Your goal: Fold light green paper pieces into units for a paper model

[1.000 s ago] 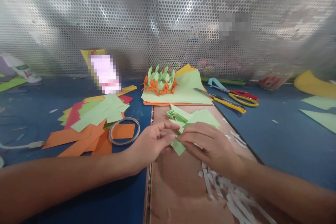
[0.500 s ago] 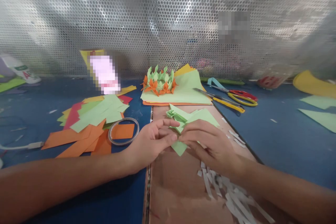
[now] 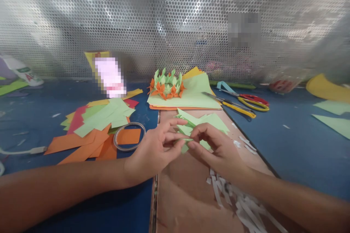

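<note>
Over the brown board [image 3: 180, 204], my left hand [image 3: 154, 149] and my right hand [image 3: 218, 149] meet at the fingertips. Pinched between them is a small piece of light green paper [image 3: 185, 147], mostly hidden by the fingers. My left index finger stretches out above it, while the thumb and middle finger press together. Just behind the hands lie more folded light green papers [image 3: 214, 121] on the board. Farther back, a ring of folded green and orange paper [image 3: 167, 86] stands on a stack of coloured sheets [image 3: 198, 93].
At left lie coloured paper strips [image 3: 101, 116], a tape roll [image 3: 117, 145], a cable [image 3: 30, 150] and a propped, blurred screen [image 3: 111, 76]. Scissors [image 3: 253, 102] and a yellow cutter [image 3: 237, 109] rest at right. White paper scraps [image 3: 246, 207] lie near my right forearm. A perforated metal panel [image 3: 175, 18] rises behind.
The green paper between my fingers has been turned and shows less now. My right fingers have drawn into a tighter pinch, and my left fingers have shifted slightly.
</note>
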Tool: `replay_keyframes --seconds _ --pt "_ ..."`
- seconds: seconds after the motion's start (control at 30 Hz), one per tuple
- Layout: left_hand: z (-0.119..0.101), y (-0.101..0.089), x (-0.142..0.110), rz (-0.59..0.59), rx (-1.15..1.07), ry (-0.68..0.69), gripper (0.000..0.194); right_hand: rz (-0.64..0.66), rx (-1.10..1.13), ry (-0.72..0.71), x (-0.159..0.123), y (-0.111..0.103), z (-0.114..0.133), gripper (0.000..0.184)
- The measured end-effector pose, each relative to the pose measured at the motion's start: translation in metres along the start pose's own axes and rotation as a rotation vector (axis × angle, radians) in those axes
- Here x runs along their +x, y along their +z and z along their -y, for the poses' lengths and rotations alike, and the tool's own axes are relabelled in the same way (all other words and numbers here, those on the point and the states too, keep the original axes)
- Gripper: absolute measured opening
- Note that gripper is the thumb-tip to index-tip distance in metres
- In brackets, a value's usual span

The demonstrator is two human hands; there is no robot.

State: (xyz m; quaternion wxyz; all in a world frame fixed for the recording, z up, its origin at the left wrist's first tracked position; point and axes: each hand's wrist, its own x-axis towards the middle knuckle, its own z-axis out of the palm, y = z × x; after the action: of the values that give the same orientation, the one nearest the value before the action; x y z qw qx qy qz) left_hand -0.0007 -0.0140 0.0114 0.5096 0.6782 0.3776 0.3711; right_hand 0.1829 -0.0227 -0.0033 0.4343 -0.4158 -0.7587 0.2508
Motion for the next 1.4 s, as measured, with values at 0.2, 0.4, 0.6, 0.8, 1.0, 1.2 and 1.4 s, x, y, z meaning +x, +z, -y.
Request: replay_keyframes --seconds 0.2,0.4,0.6,0.8,1.0,1.2,1.4 --pt "-0.002 -0.001 0.0 -0.012 0.104 0.07 0.041 -0.074 -0.15 -0.105 0.001 -0.002 0.003 0.006" --pt "-0.001 0.001 0.004 0.024 -0.048 0.049 0.03 -0.1 -0.205 -0.14 0.003 -0.004 0.007 0.004" --pt "-0.001 0.0 0.004 0.04 0.097 0.14 0.01 0.028 -0.185 -0.057 0.002 -0.003 0.011 0.009" --pt "-0.007 -0.002 0.003 0.05 0.202 0.186 0.008 0.092 0.05 0.109 0.0 0.001 0.012 0.008" --pt "-0.002 -0.001 0.008 0.072 -0.075 0.047 0.008 0.081 0.34 0.231 0.003 0.001 0.01 0.012" --pt "0.002 0.0 0.008 0.095 -0.126 0.048 0.01 0.086 0.371 0.3 0.004 0.001 0.01 0.017" --pt "0.0 -0.004 0.012 0.029 -0.1 0.0 0.019 0.019 0.628 0.472 0.006 0.001 0.001 0.022"
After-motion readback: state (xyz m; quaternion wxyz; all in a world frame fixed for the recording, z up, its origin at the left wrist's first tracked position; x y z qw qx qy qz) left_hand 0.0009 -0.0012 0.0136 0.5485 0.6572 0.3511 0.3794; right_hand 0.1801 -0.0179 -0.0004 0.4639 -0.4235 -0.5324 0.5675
